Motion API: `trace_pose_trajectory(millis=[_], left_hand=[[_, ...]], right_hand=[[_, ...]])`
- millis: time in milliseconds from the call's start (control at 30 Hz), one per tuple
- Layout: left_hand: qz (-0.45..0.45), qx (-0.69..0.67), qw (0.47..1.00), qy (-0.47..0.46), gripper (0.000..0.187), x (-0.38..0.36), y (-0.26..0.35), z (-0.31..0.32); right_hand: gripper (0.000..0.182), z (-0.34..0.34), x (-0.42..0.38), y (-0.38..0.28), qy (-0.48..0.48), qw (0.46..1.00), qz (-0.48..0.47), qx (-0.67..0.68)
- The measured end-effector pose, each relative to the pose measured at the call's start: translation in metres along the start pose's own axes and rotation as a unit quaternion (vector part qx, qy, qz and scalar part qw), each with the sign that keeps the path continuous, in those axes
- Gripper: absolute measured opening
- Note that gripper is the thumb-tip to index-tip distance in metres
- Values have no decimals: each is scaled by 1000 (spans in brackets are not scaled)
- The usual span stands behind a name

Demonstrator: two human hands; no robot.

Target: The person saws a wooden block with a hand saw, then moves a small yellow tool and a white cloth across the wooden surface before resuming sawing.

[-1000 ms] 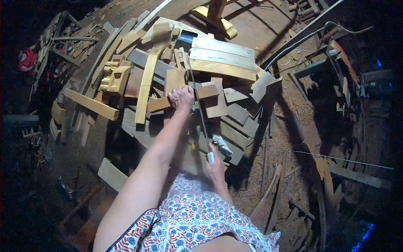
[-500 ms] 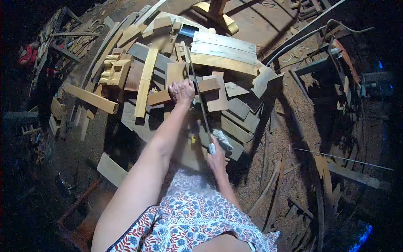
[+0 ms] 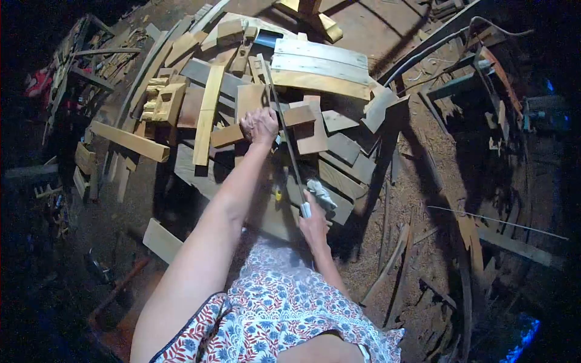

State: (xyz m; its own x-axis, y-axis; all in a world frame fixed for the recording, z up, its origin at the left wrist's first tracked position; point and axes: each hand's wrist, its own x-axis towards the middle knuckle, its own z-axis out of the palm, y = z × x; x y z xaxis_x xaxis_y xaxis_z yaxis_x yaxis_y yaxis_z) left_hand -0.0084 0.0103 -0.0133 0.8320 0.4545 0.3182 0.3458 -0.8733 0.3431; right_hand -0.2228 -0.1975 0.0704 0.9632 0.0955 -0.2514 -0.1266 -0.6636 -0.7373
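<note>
My right hand (image 3: 313,228) is closed round the pale handle of a hand saw (image 3: 293,156). Its long, narrow blade points away from me and lies across a short wooden bar (image 3: 301,114). My left hand (image 3: 260,126) is wrapped over that bar just left of the blade, fingers curled down on it. Under the bar is a wider flat board (image 3: 250,98). A crumpled whitish cloth (image 3: 321,193) lies beside the saw handle, and a small yellow object (image 3: 278,195) is on the work surface between my arms.
A long plank (image 3: 209,115) and a carved block (image 3: 162,104) are on the left. Behind the saw lies a slatted wooden panel (image 3: 321,63). A squared beam (image 3: 130,140) juts out at left. Offcuts and sawdust cover the ground at right, near a cable (image 3: 451,45).
The saw and both hands keep nearly the same places, with my right hand only slightly shifted. The whole view has moved a little.
</note>
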Motion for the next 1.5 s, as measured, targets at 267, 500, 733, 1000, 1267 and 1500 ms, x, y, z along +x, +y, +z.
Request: trace_pose_trajectory(millis=[267, 500, 733, 1000, 1267, 1500], left_hand=[[-38, 11, 999, -36, 34, 2, 7, -4], [30, -84, 995, -33, 36, 0, -7, 19], [-18, 62, 998, -18, 36, 3, -3, -7], [-13, 17, 999, -29, 37, 27, -24, 10], [28, 33, 999, 32, 29, -5, 1, -9], [8, 37, 999, 16, 24, 1, 1, -9]], right_hand=[[56, -23, -93, 35, -57, 990, 124, 18], [62, -3, 3, 6, -10, 999, -2, 53], [63, -17, -101, 44, -50, 991, 117, 36], [69, -43, -70, 49, -48, 998, 16, 25], [68, -43, -102, 24, -90, 989, 119, 27], [57, -8, 23, -9, -63, 994, 35, 78]])
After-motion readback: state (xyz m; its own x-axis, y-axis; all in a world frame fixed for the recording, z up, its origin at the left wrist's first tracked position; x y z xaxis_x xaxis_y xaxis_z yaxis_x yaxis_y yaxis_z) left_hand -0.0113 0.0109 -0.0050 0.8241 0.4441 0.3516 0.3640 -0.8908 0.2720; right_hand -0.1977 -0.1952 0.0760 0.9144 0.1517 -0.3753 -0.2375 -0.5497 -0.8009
